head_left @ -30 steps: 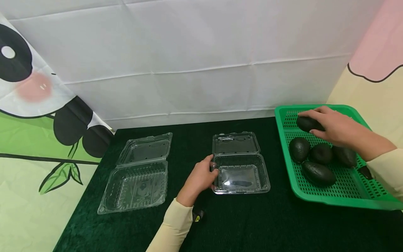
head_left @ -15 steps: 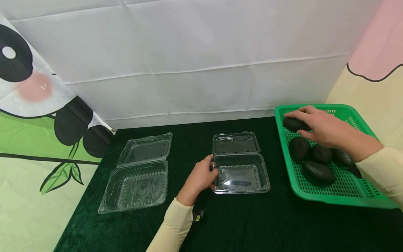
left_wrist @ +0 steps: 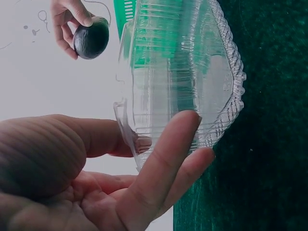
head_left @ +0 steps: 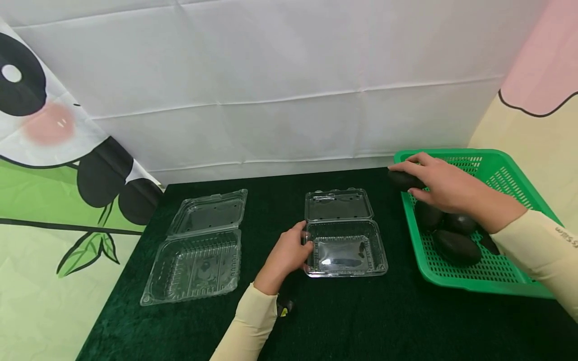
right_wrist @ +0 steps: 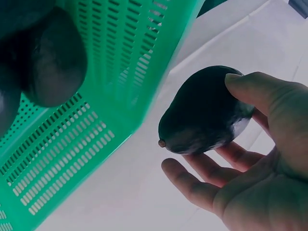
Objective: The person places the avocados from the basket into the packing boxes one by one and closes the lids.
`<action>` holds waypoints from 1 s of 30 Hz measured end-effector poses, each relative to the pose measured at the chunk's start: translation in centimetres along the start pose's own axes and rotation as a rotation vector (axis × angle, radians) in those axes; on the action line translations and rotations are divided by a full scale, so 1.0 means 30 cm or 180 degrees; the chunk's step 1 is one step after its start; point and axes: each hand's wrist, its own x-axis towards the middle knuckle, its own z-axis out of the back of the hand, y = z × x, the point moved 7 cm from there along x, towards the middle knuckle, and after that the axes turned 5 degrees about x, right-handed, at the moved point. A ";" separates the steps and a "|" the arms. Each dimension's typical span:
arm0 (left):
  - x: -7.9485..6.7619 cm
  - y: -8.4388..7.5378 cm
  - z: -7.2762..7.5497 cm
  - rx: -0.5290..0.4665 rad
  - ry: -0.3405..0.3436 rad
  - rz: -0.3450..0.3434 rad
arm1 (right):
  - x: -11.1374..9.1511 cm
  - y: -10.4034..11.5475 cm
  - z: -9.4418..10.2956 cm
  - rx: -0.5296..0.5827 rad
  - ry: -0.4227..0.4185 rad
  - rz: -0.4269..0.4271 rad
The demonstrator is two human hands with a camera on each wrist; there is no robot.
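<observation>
My right hand [head_left: 440, 183] grips a dark avocado [head_left: 405, 180] above the left rim of the green basket. In the right wrist view the thumb presses one side of the avocado [right_wrist: 207, 110] and fingers support it from the other side; its stem end points away from the palm. My left hand [head_left: 288, 251] holds the left side of a clear plastic clamshell box [head_left: 345, 250]. In the left wrist view its thumb laps over the box's rim [left_wrist: 127, 130], with fingers outside the wall. The box's lid [head_left: 338, 205] lies folded back.
Several more avocados [head_left: 457, 248] lie in the green basket [head_left: 426, 278] at the right. A second open clamshell box [head_left: 194, 271] stands at the left on the dark green cloth [head_left: 343, 321]. A white sheet [head_left: 271, 90] hangs behind the table.
My right hand has carried the avocado leftward, from over the basket's inside to its left rim. The left hand and both boxes have stayed in place.
</observation>
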 end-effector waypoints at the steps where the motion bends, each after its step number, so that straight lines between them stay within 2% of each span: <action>1: -0.001 -0.001 0.001 0.0001 -0.0001 -0.0006 | 0.003 0.007 -0.005 -0.0006 0.0011 0.0003; 10: -0.004 -0.006 0.005 -0.0016 -0.0015 0.0030 | 0.022 0.073 -0.069 -0.0059 0.0060 0.0154; 20: 0.000 0.003 -0.003 -0.0077 -0.0054 -0.0028 | 0.041 0.144 -0.153 -0.0004 0.0264 0.0267; 30: -0.004 0.006 -0.008 -0.0139 -0.0015 0.0031 | 0.049 0.183 -0.183 -0.0027 0.0272 0.0342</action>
